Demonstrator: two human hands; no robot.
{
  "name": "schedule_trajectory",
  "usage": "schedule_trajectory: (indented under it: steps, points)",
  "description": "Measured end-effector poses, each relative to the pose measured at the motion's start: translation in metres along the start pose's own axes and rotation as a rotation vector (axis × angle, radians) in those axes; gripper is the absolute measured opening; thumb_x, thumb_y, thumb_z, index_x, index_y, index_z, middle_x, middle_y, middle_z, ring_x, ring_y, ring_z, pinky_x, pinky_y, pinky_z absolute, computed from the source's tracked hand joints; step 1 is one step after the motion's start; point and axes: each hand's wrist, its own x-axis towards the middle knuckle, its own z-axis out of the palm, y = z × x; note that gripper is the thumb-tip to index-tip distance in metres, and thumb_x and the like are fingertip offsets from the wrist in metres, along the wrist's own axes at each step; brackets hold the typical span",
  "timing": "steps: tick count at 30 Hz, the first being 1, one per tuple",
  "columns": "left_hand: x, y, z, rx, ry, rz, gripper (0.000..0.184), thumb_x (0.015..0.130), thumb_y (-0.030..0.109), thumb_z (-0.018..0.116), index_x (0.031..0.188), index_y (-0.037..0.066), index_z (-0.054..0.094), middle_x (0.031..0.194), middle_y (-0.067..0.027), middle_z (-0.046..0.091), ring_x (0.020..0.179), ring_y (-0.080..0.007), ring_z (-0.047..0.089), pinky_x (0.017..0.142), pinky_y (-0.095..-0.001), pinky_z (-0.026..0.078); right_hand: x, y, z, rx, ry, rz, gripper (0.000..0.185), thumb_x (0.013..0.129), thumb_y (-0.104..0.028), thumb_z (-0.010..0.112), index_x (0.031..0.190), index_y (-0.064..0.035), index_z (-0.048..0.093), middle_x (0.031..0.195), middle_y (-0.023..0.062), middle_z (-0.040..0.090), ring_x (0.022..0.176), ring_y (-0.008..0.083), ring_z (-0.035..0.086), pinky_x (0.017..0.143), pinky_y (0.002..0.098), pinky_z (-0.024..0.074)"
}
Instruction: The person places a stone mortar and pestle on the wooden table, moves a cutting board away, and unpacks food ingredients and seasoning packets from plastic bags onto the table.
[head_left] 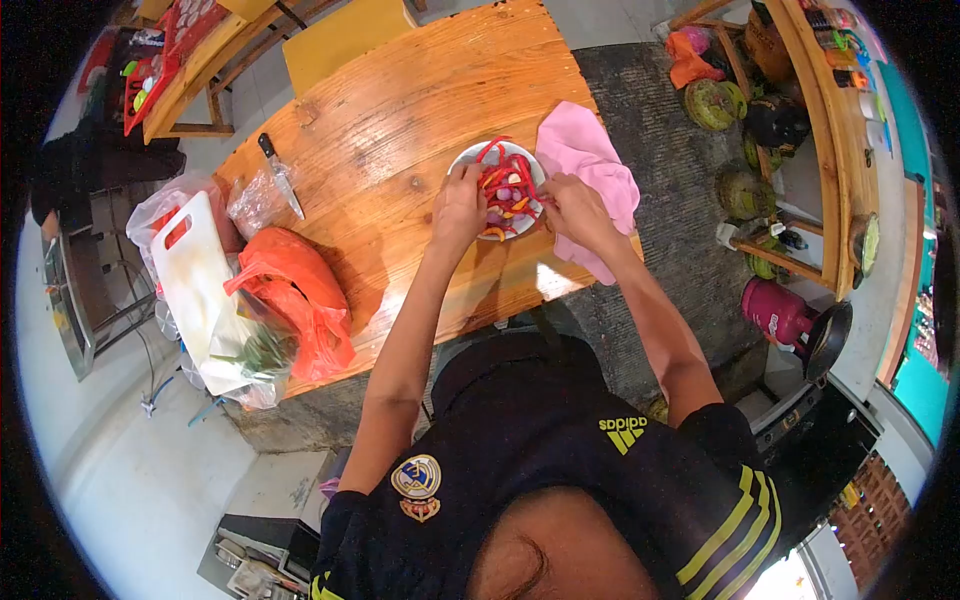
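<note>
Dark shirt (540,440) foremost; left hand (459,205) at nine o'clock, right hand (577,207) at three, flank chilli bowl (471,154), grips unclear: uneven pressure risks spilling.

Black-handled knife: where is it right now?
In the head view, the knife lies on the left part of the wooden table, left of the white bowl and next to a crumpled clear plastic bag.

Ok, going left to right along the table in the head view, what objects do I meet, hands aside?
White cutting board → red plastic bag → white bowl → pink cloth.
</note>
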Motion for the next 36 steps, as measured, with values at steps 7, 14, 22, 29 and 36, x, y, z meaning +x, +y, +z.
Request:
schedule_trajectory:
  steps: [7, 14, 22, 29, 36]
  points:
    - [-0.008, 0.015, -0.012, -0.122, 0.104, -0.065, 0.031, 0.078, -0.003, 0.058, 0.108, 0.004, 0.061, 0.105, -0.0193, 0.058, 0.093, -0.0390, 0.060, 0.079, -0.0459, 0.050, -0.019, -0.041, -0.024, 0.365, 0.103, 0.003, 0.016, 0.080, -0.005, 0.064, 0.095, -0.0014, 0.066, 0.086, 0.0160, 0.062, 0.082, 0.0339, 0.062, 0.071, 0.0418, 0.0501]
    - [-0.017, 0.014, -0.010, -0.291, 0.106, -0.128, 0.029, 0.077, -0.007, 0.057, 0.103, 0.004, 0.062, 0.097, -0.0198, 0.056, 0.086, -0.0377, 0.061, 0.075, -0.0448, 0.050, -0.006, -0.053, 0.027, 0.537, 0.314, -0.004, 0.016, 0.079, -0.002, 0.064, 0.095, -0.0018, 0.066, 0.091, 0.0165, 0.061, 0.084, 0.0362, 0.061, 0.074, 0.0428, 0.0504]
    - [-0.032, 0.024, -0.004, -0.228, 0.276, -0.014, 0.029, 0.076, -0.006, 0.061, 0.103, 0.005, 0.064, 0.090, -0.0161, 0.059, 0.081, -0.0317, 0.062, 0.071, -0.0390, 0.052, 0.004, -0.022, 0.041, 0.230, 0.349, 0.000, 0.034, 0.074, -0.003, 0.070, 0.108, -0.0019, 0.063, 0.108, 0.0195, 0.055, 0.105, 0.0367, 0.053, 0.090, 0.0411, 0.0460]
    - [-0.080, 0.043, -0.015, -0.565, 0.297, -0.309, 0.011, 0.079, 0.001, 0.068, 0.090, 0.003, 0.067, 0.082, -0.0127, 0.067, 0.069, -0.0216, 0.065, 0.064, -0.0326, 0.052, -0.009, -0.067, -0.006, 0.542, 0.360, -0.041, 0.017, 0.081, -0.001, 0.065, 0.097, -0.0038, 0.067, 0.090, 0.0154, 0.060, 0.077, 0.0294, 0.061, 0.069, 0.0371, 0.0516]
    - [-0.197, 0.003, -0.028, -0.314, 0.169, -0.476, 0.017, 0.084, 0.020, 0.063, 0.081, 0.004, 0.068, 0.080, -0.0157, 0.067, 0.073, -0.0318, 0.066, 0.066, -0.0421, 0.052, -0.021, -0.094, 0.037, 0.512, 0.030, -0.160, 0.016, 0.087, -0.006, 0.064, 0.101, 0.0004, 0.067, 0.096, 0.0119, 0.066, 0.093, 0.0193, 0.062, 0.077, 0.0281, 0.0481]
